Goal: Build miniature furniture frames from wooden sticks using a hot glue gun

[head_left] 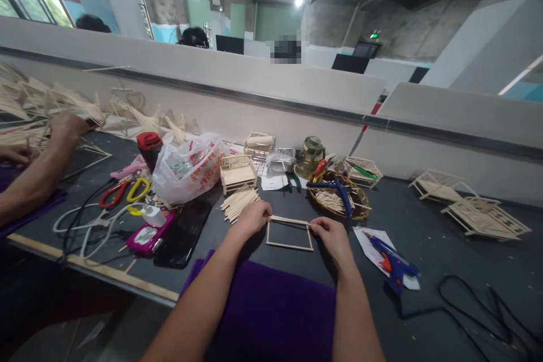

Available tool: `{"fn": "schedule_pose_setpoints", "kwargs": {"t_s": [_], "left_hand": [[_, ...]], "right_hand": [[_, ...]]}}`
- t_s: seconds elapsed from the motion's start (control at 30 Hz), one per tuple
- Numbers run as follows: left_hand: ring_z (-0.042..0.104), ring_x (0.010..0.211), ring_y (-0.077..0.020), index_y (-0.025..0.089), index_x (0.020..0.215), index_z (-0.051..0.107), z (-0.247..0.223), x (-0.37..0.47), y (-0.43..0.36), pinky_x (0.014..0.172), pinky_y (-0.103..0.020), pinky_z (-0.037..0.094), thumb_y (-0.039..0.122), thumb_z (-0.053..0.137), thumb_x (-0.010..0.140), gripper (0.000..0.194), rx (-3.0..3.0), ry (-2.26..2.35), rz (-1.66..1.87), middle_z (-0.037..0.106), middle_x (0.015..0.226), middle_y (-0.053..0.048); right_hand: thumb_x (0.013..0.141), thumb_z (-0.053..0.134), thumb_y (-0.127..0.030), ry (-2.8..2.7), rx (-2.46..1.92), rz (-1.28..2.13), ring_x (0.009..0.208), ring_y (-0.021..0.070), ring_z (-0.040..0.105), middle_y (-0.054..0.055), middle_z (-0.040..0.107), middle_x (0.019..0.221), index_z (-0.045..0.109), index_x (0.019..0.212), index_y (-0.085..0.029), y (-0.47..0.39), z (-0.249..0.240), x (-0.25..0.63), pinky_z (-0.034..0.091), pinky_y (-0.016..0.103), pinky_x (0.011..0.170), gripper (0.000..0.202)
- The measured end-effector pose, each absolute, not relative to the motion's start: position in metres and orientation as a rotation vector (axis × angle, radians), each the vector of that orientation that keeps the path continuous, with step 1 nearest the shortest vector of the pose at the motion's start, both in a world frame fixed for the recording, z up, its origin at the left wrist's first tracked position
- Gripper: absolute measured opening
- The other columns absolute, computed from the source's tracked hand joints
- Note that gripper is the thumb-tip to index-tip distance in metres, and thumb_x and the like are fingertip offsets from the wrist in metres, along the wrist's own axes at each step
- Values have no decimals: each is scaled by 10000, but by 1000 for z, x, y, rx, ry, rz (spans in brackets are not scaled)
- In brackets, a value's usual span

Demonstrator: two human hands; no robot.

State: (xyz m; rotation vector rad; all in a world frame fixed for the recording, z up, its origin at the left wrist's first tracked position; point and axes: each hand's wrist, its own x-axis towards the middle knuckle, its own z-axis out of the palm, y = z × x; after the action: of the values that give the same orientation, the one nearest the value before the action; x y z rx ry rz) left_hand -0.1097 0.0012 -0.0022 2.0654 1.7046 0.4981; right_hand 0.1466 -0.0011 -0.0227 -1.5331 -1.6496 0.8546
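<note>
A rectangular frame of thin wooden sticks (pixel 289 247) lies on the dark table in front of me. My left hand (pixel 253 218) is closed at its far left corner, fingertips pinching the end of the far stick. At the far right corner my right hand (pixel 333 236) pinches the other end of that side. The far side looks thicker than the others; whether two sticks lie together there I cannot tell. A pile of loose wooden sticks (pixel 237 202) is just beyond my left hand. To the right of my right hand, a blue glue gun (pixel 395 264) rests on white paper (pixel 368 242).
A wicker basket (pixel 365 212) holds sticks and tools. Leftward are a phone (pixel 183 233), a purple power strip (pixel 146 237), scissors (pixel 139 189) and a plastic bag (pixel 189 169). Stick models (pixel 483 215) stand right. A black cable (pixel 449 311) trails there. Another person's arm (pixel 46 164) works at far left.
</note>
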Motion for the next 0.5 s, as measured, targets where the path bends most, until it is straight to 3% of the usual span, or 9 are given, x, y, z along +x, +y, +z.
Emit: {"fn": "schedule_pose_setpoints", "kwargs": {"t_s": [0.23,0.5], "left_hand": [[607,787,-170,194,921,708,-6,-98,2,698,-256,422,179,650,717,213,1952,1673,592,702,853,-38],[579,671,-146,153,774,717,-10,-114,9,630,-244,410,161,588,693,152,1802,1580,675,678,713,-23]], "right_hand": [[691,571,-372,-1618,-1604,791,653,202,598,44,700,690,726,735,-173,1,-29,165,419,289,614,256],[718,554,-366,-1717,-1586,725,744,223,627,48,713,771,729,770,-193,-1,-23,152,433,318,702,252]]}}
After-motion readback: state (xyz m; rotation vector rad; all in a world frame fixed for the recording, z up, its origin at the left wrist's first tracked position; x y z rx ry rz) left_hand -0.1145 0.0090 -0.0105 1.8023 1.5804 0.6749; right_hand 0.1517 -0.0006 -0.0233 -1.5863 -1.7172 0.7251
